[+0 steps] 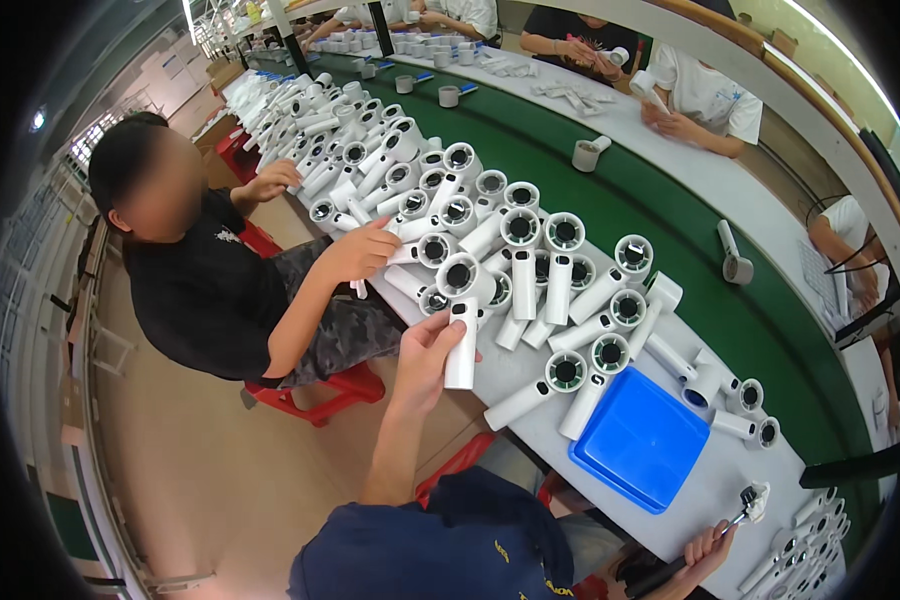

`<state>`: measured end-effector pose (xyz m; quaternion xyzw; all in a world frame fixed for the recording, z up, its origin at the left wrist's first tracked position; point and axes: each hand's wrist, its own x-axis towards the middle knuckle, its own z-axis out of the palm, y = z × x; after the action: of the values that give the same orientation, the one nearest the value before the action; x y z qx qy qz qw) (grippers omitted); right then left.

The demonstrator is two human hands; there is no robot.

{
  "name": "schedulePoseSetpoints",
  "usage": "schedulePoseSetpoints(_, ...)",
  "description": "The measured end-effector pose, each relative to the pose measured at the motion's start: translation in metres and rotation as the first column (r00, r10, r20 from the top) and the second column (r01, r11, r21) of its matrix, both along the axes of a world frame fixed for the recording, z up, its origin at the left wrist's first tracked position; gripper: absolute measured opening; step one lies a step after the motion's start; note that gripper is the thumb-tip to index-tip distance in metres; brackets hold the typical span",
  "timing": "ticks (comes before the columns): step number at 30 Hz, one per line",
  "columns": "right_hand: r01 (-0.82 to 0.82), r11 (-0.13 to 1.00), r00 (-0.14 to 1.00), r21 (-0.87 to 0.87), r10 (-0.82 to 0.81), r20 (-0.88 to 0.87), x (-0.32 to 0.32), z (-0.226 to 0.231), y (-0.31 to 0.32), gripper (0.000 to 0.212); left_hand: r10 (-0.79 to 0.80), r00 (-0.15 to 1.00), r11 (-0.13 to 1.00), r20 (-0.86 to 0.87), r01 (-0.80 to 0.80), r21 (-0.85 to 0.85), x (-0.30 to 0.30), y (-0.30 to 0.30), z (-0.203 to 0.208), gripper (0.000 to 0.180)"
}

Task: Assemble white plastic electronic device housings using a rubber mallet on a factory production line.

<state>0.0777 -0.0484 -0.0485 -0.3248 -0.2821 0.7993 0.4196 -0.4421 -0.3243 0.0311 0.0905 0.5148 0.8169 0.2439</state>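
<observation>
My left hand is closed around the handle of a white hair dryer housing, with its round open head pointing up. Many similar white hair dryer housings lie heaped just beyond it on the table. Low on the right, my right hand grips a dark-handled tool with a shiny metal shaft. A small white and black piece sits at the tool's far end; its exact kind is unclear. Between my hands lies a blue plastic tray, near the table's front edge.
A co-worker in black sits at my left on a red stool, hands at the same heap. Beyond the table runs a green conveyor belt carrying a few housings. Several people work across it. Slim white parts stand in rows at lower right.
</observation>
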Motion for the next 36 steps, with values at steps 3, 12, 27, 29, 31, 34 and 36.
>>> schedulePoseSetpoints(3, 0.156, 0.987, 0.982, -0.049, -0.149, 0.117, -0.002, -0.003, -0.002, 0.039, 0.107, 0.984, 0.984, -0.143, -0.125, -0.125, -0.025, 0.002, 0.011, 0.032)
schedulePoseSetpoints(12, 0.319, 0.948, 0.865, -0.010, -0.287, 0.413, -0.062, 0.064, -0.032, 0.034, 0.402, 0.819, 0.900, -0.409, -0.436, 0.013, -0.219, 0.029, 0.037, 0.055)
schedulePoseSetpoints(27, 0.307, 0.952, 0.850, -0.019, -0.265, 0.455, -0.061, 0.063, -0.030, 0.030, 0.015, 0.501, 0.641, -0.865, -0.669, -0.376, -0.346, 0.023, -0.021, 0.051)
schedulePoseSetpoints(29, 0.315, 0.949, 0.853, -0.022, -0.273, 0.445, -0.061, 0.063, -0.029, 0.030, 0.021, 0.528, 0.638, -0.849, -0.661, -0.395, -0.355, 0.027, -0.040, 0.048)
schedulePoseSetpoints(31, 0.336, 0.942, 0.851, -0.016, -0.296, 0.434, -0.057, 0.063, -0.032, 0.030, 0.003, 0.535, 0.664, -0.845, -0.633, -0.398, -0.351, 0.042, -0.042, 0.048)
schedulePoseSetpoints(34, 0.306, 0.951, 0.874, -0.036, -0.266, 0.407, -0.055, 0.059, -0.029, 0.031, -0.027, 0.455, 0.591, -0.890, -0.711, -0.381, -0.346, 0.036, -0.041, 0.044)
schedulePoseSetpoints(36, 0.318, 0.947, 0.852, -0.038, -0.268, 0.449, -0.052, 0.059, -0.029, 0.033, -0.054, 0.373, 0.499, -0.926, -0.793, -0.349, -0.341, 0.034, -0.039, 0.044)
